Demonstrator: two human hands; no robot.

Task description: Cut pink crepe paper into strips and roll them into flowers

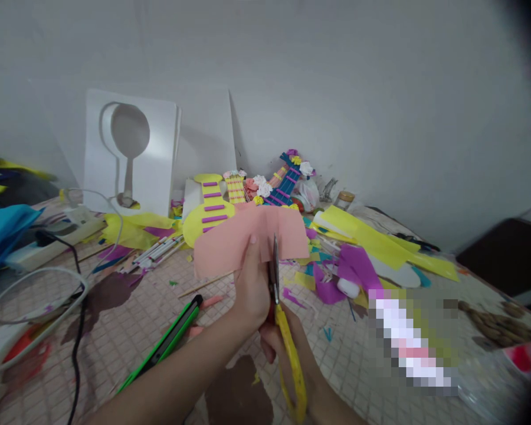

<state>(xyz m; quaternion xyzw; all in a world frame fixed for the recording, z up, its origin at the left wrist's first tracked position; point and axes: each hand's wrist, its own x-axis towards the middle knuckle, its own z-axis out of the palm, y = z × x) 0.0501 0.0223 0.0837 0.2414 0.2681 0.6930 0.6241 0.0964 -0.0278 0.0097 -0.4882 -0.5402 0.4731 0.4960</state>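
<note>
A sheet of pink paper (230, 245) is held up in the middle by my left hand (253, 289), its thumb pressed on the near face. My right hand (292, 342) grips yellow-handled scissors (285, 330) just below and to the right. The scissor blades point upward, and their tips overlap the lower right part of the paper. Behind the paper lies a yellow guitar-shaped cutout (203, 215) with purple strips across it. Part of the right hand's fingers is hidden by the scissors and my left wrist.
A green box cutter (163, 342) lies left of my forearm. White cables (82, 283) and a black cord (77, 330) cross the left side. Yellow paper (367, 233), purple paper (358, 268) and a clear plastic bottle (491, 378) lie right. A white board with a spoon-shaped hole (159, 159) leans on the wall.
</note>
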